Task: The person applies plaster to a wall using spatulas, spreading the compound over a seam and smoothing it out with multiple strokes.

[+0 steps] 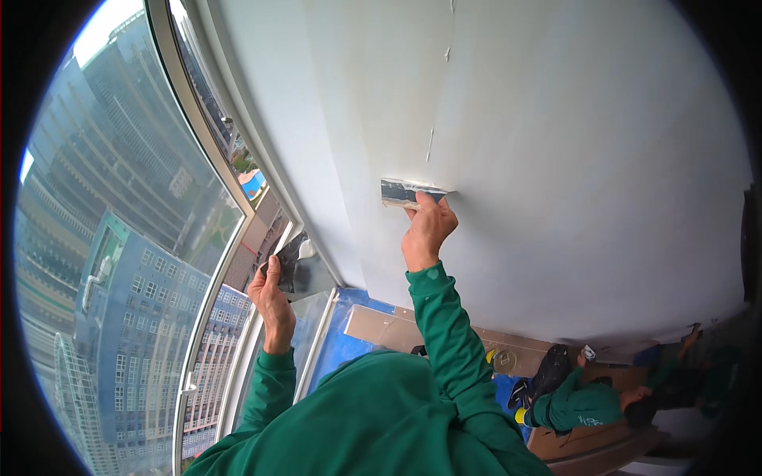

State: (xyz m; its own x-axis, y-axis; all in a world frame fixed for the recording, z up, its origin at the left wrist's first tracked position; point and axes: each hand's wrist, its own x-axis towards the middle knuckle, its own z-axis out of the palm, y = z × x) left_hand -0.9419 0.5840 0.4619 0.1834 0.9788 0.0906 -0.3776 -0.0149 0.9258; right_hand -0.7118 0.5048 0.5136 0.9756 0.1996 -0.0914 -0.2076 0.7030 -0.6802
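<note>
My right hand [429, 230] grips a wide putty knife [399, 193], whose blade lies against the white wall [556, 143]. White filler is smeared along the blade's edges. Above it a broken line of white filler dabs [430, 144] runs up the wall. Near the window frame, my left hand [274, 305] is closed around a dark, flat plate [298, 274] with a white lump of filler [307, 249] on it. The thumb presses on its face. Most of the fingers are hidden behind the plate.
On the left a tall window [190, 103] looks out on high buildings. Below are blue sheeting [343, 313], long boards [377, 327] and a round container [503, 362]. At the lower right another person in green [583, 404] works, with a further figure beyond.
</note>
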